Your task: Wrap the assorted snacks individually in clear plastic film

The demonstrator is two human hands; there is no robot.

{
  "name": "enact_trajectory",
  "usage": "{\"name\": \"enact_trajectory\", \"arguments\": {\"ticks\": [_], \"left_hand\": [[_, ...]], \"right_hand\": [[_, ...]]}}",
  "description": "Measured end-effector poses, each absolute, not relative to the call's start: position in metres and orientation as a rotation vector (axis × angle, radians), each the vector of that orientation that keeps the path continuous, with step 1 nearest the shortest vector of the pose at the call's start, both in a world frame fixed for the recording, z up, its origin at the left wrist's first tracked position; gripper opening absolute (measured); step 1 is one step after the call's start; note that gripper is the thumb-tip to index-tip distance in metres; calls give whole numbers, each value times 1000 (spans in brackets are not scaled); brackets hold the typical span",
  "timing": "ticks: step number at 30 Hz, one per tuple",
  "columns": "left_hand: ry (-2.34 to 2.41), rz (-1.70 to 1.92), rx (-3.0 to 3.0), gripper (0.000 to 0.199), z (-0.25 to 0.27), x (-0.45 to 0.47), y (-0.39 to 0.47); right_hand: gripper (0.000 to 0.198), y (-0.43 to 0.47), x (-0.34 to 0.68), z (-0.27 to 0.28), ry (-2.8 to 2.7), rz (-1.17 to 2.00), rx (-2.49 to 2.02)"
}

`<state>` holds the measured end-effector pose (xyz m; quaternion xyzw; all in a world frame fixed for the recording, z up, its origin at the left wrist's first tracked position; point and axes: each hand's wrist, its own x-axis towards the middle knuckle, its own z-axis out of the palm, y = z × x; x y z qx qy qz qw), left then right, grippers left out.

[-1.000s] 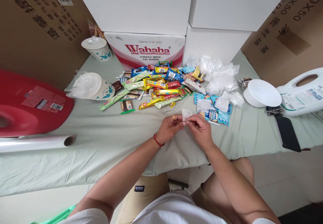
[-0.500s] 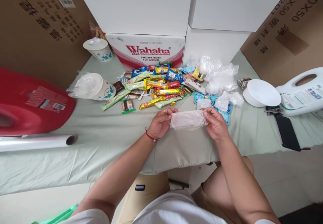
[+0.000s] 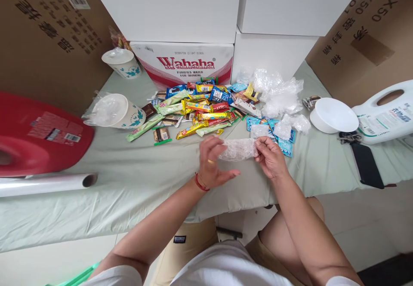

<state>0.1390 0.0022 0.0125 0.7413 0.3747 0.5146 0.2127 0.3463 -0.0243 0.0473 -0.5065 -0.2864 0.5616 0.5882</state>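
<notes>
The right hand (image 3: 271, 157) is clamping a clear, oblong plastic film (image 3: 239, 149) at its right end; the left hand (image 3: 210, 166) is holding thumb and fingers apart at the left

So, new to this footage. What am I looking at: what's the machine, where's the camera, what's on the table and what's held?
No machine here: these are a person's bare hands, seen by one camera worn on the head, looking forward and down. The right hand pinches one end of a clear crinkled plastic piece. The left hand is open at the other end; I can't tell if it touches. On the cloth-covered table lie a pile of wrapped snacks, paper cups, a white bowl and more clear plastic.
</notes>
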Motion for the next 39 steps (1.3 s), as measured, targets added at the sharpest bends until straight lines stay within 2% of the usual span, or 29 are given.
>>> {"name": "enact_trajectory", "arguments": {"ticks": [1,5,12,17,19,22,25,28,31,36,39], "left_hand": [[1015,1353,2147,72,15,140,0],[978,1121,2067,37,21,141,3],[1015,1131,1300,45,15,143,8],[1023,1202,1109,49,13,148,9],[1015,1210,1060,50,13,149,11],[1001,1253,991,52,13,151,11],[994,1250,1008,50,12,153,7],[1001,1247,1045,49,11,153,8],[1025,1317,918,52,12,147,18],[992,1341,707,51,19,130,43],[1005,1387,679,46,22,121,52]], "right_hand": [[43,-25,345,48,-666,1318,-1178],[45,-27,342,50,-623,1378,-1179],[45,-22,362,49,-664,1442,-1206],[57,-21,360,39,-850,1153,-1264],[59,-27,352,37,-1046,883,-1354],[38,-37,336,34,-1334,364,-1449],[27,-41,320,29,-1530,231,-1492],[21,-36,316,24,-1513,384,-1513],[19,-30,330,28,-1332,688,-1406],[33,-27,366,51,-945,1313,-1172],[37,-26,387,63,-866,1411,-1148]]}}
